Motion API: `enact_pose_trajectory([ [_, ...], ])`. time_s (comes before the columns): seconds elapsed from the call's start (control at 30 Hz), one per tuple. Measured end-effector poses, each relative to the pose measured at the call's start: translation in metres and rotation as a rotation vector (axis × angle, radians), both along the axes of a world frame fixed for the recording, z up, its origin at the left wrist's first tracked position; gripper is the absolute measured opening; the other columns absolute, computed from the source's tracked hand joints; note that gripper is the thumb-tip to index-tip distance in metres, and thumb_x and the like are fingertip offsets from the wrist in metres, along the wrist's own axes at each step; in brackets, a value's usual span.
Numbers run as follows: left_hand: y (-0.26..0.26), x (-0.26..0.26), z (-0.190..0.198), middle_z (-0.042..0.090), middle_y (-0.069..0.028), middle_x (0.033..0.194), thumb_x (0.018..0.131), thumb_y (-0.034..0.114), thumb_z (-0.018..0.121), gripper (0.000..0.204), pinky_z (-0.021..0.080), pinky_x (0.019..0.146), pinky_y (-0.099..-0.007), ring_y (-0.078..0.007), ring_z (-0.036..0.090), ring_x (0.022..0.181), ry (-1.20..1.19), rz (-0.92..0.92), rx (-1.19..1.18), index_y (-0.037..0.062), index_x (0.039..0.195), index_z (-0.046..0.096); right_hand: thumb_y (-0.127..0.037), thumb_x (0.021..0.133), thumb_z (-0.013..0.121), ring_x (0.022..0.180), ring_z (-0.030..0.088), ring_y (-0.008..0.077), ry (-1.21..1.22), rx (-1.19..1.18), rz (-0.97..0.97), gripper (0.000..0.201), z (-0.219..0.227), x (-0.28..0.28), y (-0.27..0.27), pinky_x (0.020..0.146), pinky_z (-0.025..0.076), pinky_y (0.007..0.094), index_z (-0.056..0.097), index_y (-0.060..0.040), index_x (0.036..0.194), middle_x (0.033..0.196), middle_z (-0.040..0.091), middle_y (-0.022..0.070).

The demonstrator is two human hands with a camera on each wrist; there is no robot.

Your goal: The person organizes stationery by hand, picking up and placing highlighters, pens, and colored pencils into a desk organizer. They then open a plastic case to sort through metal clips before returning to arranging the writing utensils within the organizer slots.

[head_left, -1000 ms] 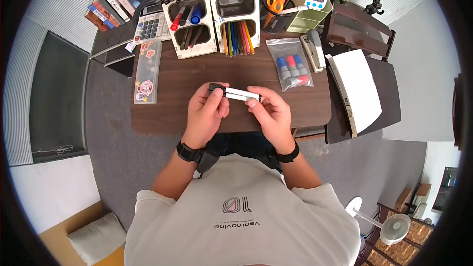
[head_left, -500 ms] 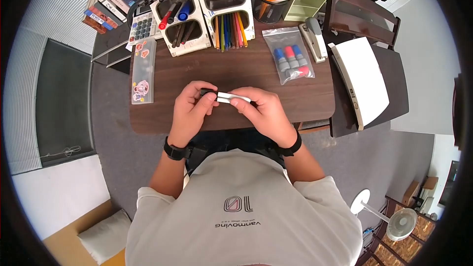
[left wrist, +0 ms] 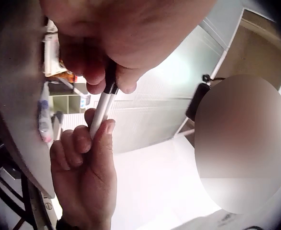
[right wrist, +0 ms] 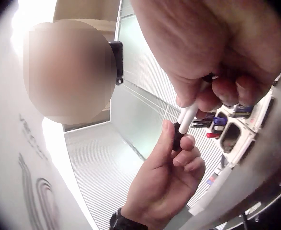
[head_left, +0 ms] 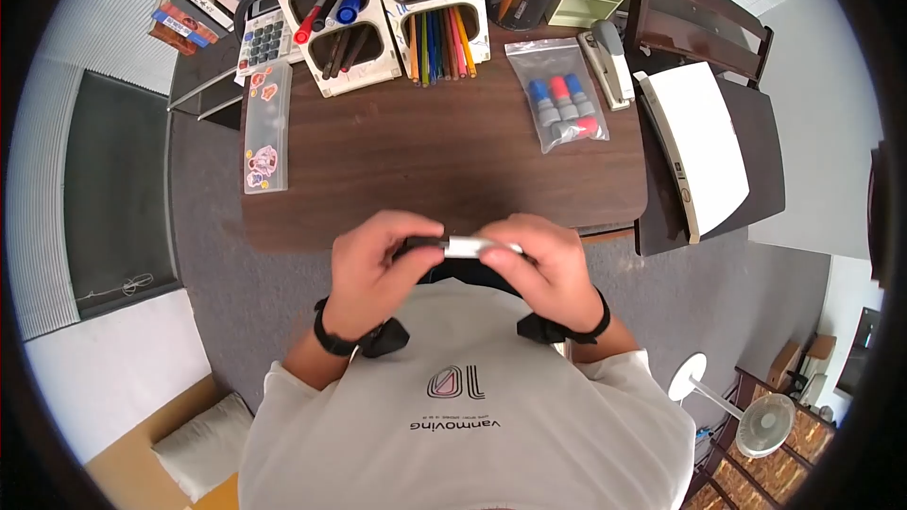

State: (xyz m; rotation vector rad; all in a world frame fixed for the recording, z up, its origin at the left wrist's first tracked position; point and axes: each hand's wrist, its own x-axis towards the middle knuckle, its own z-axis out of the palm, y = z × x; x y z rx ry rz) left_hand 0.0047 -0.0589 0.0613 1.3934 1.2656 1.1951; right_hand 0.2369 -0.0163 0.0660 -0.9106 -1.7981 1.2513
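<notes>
Two slim white whiteboard markers (head_left: 465, 246) with black caps lie side by side between my hands, just beyond the desk's near edge in the head view. My left hand (head_left: 373, 269) pinches the black capped ends between thumb and fingers. My right hand (head_left: 550, 264) grips the white barrels from the other side, its fingers covering their far ends. In the left wrist view the white barrels (left wrist: 100, 114) run from the black caps (left wrist: 111, 79) under the left fingers down to the right hand. The right wrist view shows the barrels (right wrist: 188, 117) between both hands.
On the desk (head_left: 378, 151) stand a white organizer (head_left: 402, 71) with pens and pencils, a mesh cup (head_left: 524, 9) with scissors, and a stapler (head_left: 607, 66). A zip bag (head_left: 559, 99) of capped bottles lies at right, a stickered pencil case (head_left: 267, 132) at left.
Both hands have come down toward the body with the markers, from over the desk to past its near edge. The head view has shifted slightly. Both hands still hold the markers.
</notes>
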Motion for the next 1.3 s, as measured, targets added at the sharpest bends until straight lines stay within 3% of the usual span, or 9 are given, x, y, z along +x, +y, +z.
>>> enact_pose_trajectory([
  [0.07, -0.014, -0.005, 0.012, 0.073, -0.0086, 0.091, 0.083, 0.003, 0.085, 0.028, 0.050, 0.063, -0.0243, -0.0116, 0.066, 0.073, 0.095, -0.025, 0.203, 0.0015, 0.108, 0.073, -0.011, 0.094, 0.076, 0.069, 0.060, 0.0214, -0.020, 0.010, 0.083, 0.014, 0.011, 0.005, -0.010, 0.064, 0.049, 0.0337, 0.075, -0.0026, 0.105, 0.082, 0.066, 0.0096],
  [0.33, -0.032, -0.023, 0.016, 0.070, -0.0106, 0.096, 0.091, -0.003, 0.071, 0.021, 0.056, 0.073, -0.0279, -0.0160, 0.070, 0.081, -0.041, 0.028, -0.008, -0.0026, 0.112, 0.066, -0.009, 0.097, 0.073, 0.074, 0.064, 0.0150, 0.079, -0.022, 0.147, 0.018, 0.005, -0.012, -0.017, 0.066, 0.050, 0.0284, 0.074, -0.0010, 0.113, 0.087, 0.071, 0.0072],
  [0.4, -0.023, -0.019, 0.009, 0.068, -0.0108, 0.094, 0.095, -0.003, 0.066, 0.019, 0.056, 0.071, -0.0282, -0.0171, 0.069, 0.077, -0.158, 0.062, -0.003, -0.0026, 0.114, 0.062, -0.009, 0.101, 0.070, 0.080, 0.065, 0.0091, 0.483, -0.433, 0.022, 0.022, 0.000, -0.020, -0.020, 0.072, 0.053, 0.0238, 0.072, -0.0002, 0.121, 0.094, 0.073, 0.0052],
  [0.47, -0.013, -0.019, -0.007, 0.068, -0.0117, 0.097, 0.095, -0.004, 0.065, 0.019, 0.055, 0.070, -0.0278, -0.0174, 0.068, 0.075, -0.219, 0.051, 0.107, -0.0033, 0.114, 0.061, -0.008, 0.102, 0.067, 0.084, 0.065, 0.0060, 0.580, -0.436, 0.040, 0.025, -0.004, -0.026, -0.011, 0.076, 0.054, 0.0217, 0.070, 0.0001, 0.126, 0.099, 0.073, 0.0036],
  [0.63, 0.025, -0.023, -0.010, 0.066, -0.0131, 0.127, 0.105, 0.009, 0.055, 0.041, 0.053, 0.074, -0.0238, -0.0139, 0.065, 0.090, -0.304, 0.146, 0.241, 0.0011, 0.145, 0.049, -0.005, 0.096, 0.073, 0.082, 0.068, 0.0155, 0.110, 0.247, -0.277, 0.023, 0.030, -0.028, 0.047, 0.072, 0.053, 0.0296, 0.073, -0.0009, 0.119, 0.095, 0.072, 0.0087],
  [0.8, 0.034, -0.053, -0.049, 0.069, -0.0096, 0.114, 0.107, 0.012, 0.053, 0.032, 0.051, 0.071, -0.0242, -0.0092, 0.061, 0.080, -0.166, 0.218, 0.100, 0.0019, 0.137, 0.058, -0.010, 0.089, 0.076, 0.088, 0.067, 0.0315, -0.187, 0.967, -0.342, 0.021, 0.048, -0.057, 0.151, 0.079, 0.054, 0.0409, 0.073, -0.0044, 0.109, 0.091, 0.069, 0.0117],
  [0.93, 0.034, -0.057, -0.050, 0.070, -0.0079, 0.104, 0.108, 0.014, 0.054, 0.026, 0.051, 0.071, -0.0240, -0.0089, 0.061, 0.079, -0.253, 0.208, 0.077, 0.0015, 0.129, 0.063, -0.019, 0.091, 0.074, 0.088, 0.068, 0.0307, -0.483, 0.956, -0.264, 0.019, 0.046, -0.083, 0.187, 0.077, 0.056, 0.0419, 0.072, -0.0067, 0.106, 0.089, 0.069, 0.0099],
  [1.13, 0.032, -0.058, -0.045, 0.070, -0.0078, 0.099, 0.108, 0.011, 0.052, 0.023, 0.050, 0.072, -0.0244, -0.0093, 0.060, 0.077, -0.325, 0.211, 0.029, -0.0002, 0.123, 0.065, -0.019, 0.091, 0.075, 0.089, 0.068, 0.0326, -0.368, 0.829, -0.266, 0.028, 0.063, -0.089, 0.183, 0.079, 0.055, 0.0428, 0.071, -0.0065, 0.116, 0.090, 0.070, 0.0110],
  [1.3, 0.034, -0.060, -0.046, 0.069, -0.0073, 0.098, 0.107, 0.009, 0.053, 0.022, 0.050, 0.072, -0.0241, -0.0094, 0.060, 0.077, -0.332, 0.180, 0.004, -0.0001, 0.122, 0.066, -0.009, 0.087, 0.071, 0.106, 0.062, 0.0279, -0.484, 1.233, -0.253, 0.039, 0.101, -0.091, 0.209, 0.089, 0.054, 0.0395, 0.068, -0.0118, 0.126, 0.114, 0.065, 0.0076],
])
